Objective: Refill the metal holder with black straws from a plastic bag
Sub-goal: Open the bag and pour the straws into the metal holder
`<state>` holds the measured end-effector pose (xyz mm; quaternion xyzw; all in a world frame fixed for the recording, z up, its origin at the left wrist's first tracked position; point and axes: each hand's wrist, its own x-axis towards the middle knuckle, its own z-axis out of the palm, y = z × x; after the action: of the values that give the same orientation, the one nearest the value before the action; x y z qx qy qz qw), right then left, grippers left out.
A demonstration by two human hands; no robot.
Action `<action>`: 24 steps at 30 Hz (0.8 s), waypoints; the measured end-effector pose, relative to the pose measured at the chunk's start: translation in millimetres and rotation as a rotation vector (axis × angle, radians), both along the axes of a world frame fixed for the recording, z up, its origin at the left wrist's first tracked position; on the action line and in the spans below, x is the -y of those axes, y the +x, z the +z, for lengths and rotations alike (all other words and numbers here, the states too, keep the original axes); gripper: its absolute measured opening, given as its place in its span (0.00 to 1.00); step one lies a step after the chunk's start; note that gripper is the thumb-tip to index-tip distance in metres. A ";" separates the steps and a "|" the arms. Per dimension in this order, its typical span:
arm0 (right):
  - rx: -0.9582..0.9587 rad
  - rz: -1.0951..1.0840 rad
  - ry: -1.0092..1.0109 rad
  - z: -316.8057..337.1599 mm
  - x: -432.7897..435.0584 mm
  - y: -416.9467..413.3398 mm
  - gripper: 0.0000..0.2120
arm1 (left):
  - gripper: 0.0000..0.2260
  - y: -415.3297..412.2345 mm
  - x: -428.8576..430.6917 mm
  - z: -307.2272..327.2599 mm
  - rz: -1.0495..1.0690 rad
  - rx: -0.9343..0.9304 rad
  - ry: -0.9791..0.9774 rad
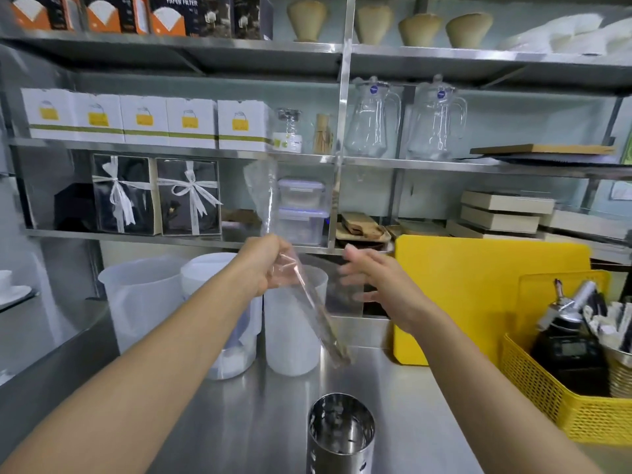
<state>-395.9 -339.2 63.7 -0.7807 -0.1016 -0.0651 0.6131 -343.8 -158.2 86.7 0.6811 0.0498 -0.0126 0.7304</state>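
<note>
A long clear plastic bag (309, 304) hangs tilted above the steel counter, gripped around its middle by my left hand (265, 265). Its upper part sticks up in front of the shelves and its lower end points down to the right. The bag looks almost see-through; a few thin dark lines show near its lower end, and I cannot tell whether they are straws. My right hand (376, 287) hovers just right of the bag, fingers spread, holding nothing. The shiny metal holder (340, 436) stands upright at the counter's near edge, below both hands.
Translucent plastic pitchers (143, 302) stand behind the bag at the counter's back. A yellow cutting board (478, 285) leans against the shelving on the right. A yellow mesh basket (547, 388) with tools sits at the far right. Shelves above carry boxes and glass jugs (372, 121).
</note>
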 end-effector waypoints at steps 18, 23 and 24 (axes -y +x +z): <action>0.390 -0.303 -0.229 7.1 17.2 12.7 0.10 | 0.26 -10.6 -18.2 1.8 0.145 0.487 -0.098; 0.427 -0.246 -0.025 7.4 29.6 11.4 0.07 | 0.53 -3.7 -38.7 -9.9 -0.004 0.746 0.604; 0.426 -0.246 0.014 6.3 31.0 11.2 0.07 | 0.56 -6.9 -38.6 -11.8 -0.073 0.752 0.736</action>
<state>-384.7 -370.2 70.0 -0.7517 -0.1323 -0.3029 0.5707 -350.7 -119.5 74.9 0.8513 -0.2385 0.2256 0.4094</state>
